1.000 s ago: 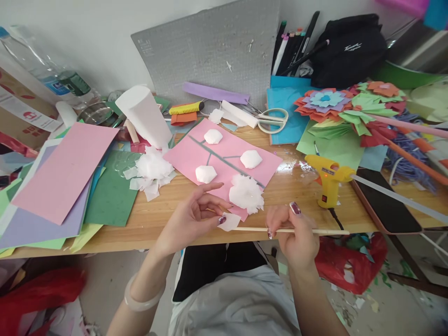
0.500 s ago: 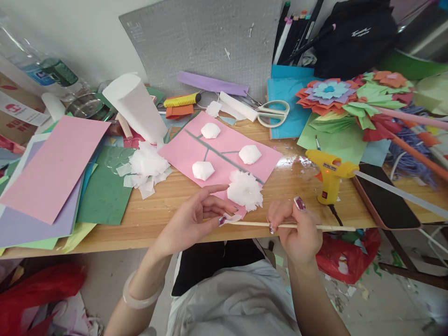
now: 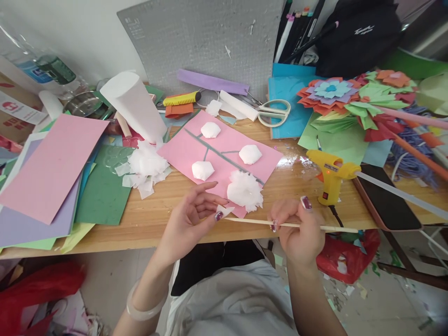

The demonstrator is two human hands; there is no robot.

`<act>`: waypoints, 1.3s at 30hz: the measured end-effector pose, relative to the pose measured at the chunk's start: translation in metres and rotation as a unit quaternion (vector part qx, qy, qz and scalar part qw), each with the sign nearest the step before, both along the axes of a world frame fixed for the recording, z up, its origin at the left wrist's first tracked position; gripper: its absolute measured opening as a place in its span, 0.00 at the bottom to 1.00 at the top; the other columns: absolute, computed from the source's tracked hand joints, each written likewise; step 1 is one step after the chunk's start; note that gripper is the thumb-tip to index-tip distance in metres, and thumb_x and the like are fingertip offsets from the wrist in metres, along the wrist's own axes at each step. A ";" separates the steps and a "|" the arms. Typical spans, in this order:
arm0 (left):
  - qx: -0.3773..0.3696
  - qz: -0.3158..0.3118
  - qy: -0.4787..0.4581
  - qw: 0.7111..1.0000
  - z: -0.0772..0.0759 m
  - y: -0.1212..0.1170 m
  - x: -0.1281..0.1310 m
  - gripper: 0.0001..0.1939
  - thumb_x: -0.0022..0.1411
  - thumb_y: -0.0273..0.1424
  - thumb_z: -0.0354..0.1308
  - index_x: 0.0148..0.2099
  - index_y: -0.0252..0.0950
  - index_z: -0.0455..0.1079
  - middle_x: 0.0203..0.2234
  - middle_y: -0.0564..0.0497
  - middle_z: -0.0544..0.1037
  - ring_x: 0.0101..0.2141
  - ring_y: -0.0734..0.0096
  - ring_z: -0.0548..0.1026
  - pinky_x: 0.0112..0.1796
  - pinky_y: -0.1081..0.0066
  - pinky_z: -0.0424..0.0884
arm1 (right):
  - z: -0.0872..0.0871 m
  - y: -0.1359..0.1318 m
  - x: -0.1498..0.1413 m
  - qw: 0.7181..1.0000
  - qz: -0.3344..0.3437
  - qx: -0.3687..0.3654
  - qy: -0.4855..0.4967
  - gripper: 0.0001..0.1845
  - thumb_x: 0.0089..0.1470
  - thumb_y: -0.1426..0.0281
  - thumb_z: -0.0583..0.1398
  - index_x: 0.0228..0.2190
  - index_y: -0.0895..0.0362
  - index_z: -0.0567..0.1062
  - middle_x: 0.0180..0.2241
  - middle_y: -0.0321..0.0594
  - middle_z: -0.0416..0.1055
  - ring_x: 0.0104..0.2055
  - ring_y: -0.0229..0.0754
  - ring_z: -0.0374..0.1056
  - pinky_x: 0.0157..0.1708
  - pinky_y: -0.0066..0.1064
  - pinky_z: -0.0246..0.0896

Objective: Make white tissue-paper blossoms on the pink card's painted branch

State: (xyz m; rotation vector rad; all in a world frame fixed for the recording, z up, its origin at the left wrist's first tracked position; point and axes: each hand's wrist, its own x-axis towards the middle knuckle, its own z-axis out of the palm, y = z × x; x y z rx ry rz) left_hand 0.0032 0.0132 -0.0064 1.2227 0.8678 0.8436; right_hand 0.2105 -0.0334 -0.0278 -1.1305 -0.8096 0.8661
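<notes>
Between the thumb and fingers of my left hand (image 3: 194, 217) is a small piece of white tissue paper (image 3: 225, 211). My right hand (image 3: 297, 228) is closed around a thin wooden stick (image 3: 252, 221), whose left end meets the tissue piece. Just beyond my hands lies a pink sheet (image 3: 224, 175) with a drawn grey-green branch and several white padded paper shapes (image 3: 250, 154) on it. A ruffled white tissue flower (image 3: 245, 190) rests on its near corner. To the left is a heap of white tissue pieces (image 3: 147, 163).
A yellow glue gun (image 3: 331, 175) with a lit orange light stands at right, beside a phone (image 3: 388, 198). Scissors (image 3: 274, 113), a yellow cutter (image 3: 182, 99) and a white paper roll (image 3: 135, 107) lie behind. Coloured paper sheets (image 3: 56, 168) are stacked left; paper flowers (image 3: 329, 91) sit at right.
My left hand has shifted slightly left and up, and the tissue piece now sticks up more at the stick's end. The stick's left end has risen a little.
</notes>
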 end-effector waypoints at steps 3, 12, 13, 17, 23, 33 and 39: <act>-0.002 0.006 -0.016 1.000 -0.002 0.001 -0.001 0.25 0.62 0.21 0.60 0.60 0.38 0.63 0.42 0.47 0.80 0.44 0.72 0.78 0.46 0.71 0.74 | 0.000 0.001 0.000 0.999 -0.040 0.019 0.025 0.28 0.64 0.60 0.53 0.14 0.54 0.72 0.11 0.34 0.61 0.18 0.36 0.61 0.21 0.32 0.56; -0.016 0.008 0.010 1.000 0.001 0.000 0.003 0.25 0.61 0.21 0.61 0.59 0.37 0.64 0.43 0.48 0.81 0.40 0.73 0.78 0.45 0.70 0.73 | -0.003 -0.001 -0.005 0.996 -0.018 0.023 0.079 0.28 0.63 0.59 0.54 0.14 0.54 0.73 0.11 0.34 0.61 0.17 0.36 0.60 0.19 0.31 0.54; -0.018 0.006 0.009 1.000 0.001 0.000 0.003 0.25 0.61 0.21 0.61 0.59 0.38 0.64 0.43 0.48 0.81 0.39 0.73 0.78 0.45 0.70 0.73 | -0.003 -0.002 -0.005 0.996 -0.011 0.021 0.082 0.28 0.63 0.59 0.54 0.14 0.54 0.73 0.11 0.34 0.61 0.17 0.36 0.60 0.19 0.31 0.54; -0.018 -0.002 0.008 1.000 0.002 -0.002 0.004 0.23 0.61 0.21 0.60 0.58 0.37 0.64 0.42 0.47 0.81 0.42 0.71 0.78 0.44 0.70 0.72 | -0.003 -0.004 -0.004 0.997 0.000 0.019 0.081 0.28 0.63 0.58 0.54 0.14 0.54 0.73 0.11 0.34 0.62 0.17 0.36 0.61 0.19 0.31 0.55; -0.020 -0.032 -0.015 0.999 0.003 -0.001 0.005 0.20 0.65 0.23 0.58 0.58 0.37 0.64 0.43 0.46 0.81 0.44 0.68 0.78 0.44 0.68 0.71 | -0.005 -0.005 -0.003 0.998 -0.011 0.031 0.060 0.28 0.64 0.60 0.54 0.15 0.54 0.73 0.11 0.34 0.63 0.17 0.36 0.62 0.20 0.32 0.56; -0.036 0.028 -0.012 0.999 0.000 -0.007 0.012 0.21 0.61 0.26 0.65 0.55 0.38 0.67 0.47 0.45 0.79 0.41 0.73 0.79 0.45 0.70 0.76 | -0.006 -0.008 -0.005 0.997 -0.058 0.035 0.022 0.27 0.64 0.59 0.55 0.16 0.54 0.75 0.13 0.35 0.65 0.20 0.37 0.64 0.21 0.32 0.57; 0.028 0.110 0.046 0.992 -0.007 -0.006 0.017 0.17 0.59 0.26 0.66 0.51 0.39 0.72 0.48 0.47 0.78 0.41 0.73 0.77 0.44 0.72 0.76 | -0.008 -0.010 0.008 0.992 -0.115 0.055 0.001 0.27 0.65 0.61 0.53 0.16 0.54 0.74 0.13 0.34 0.66 0.20 0.37 0.64 0.22 0.32 0.59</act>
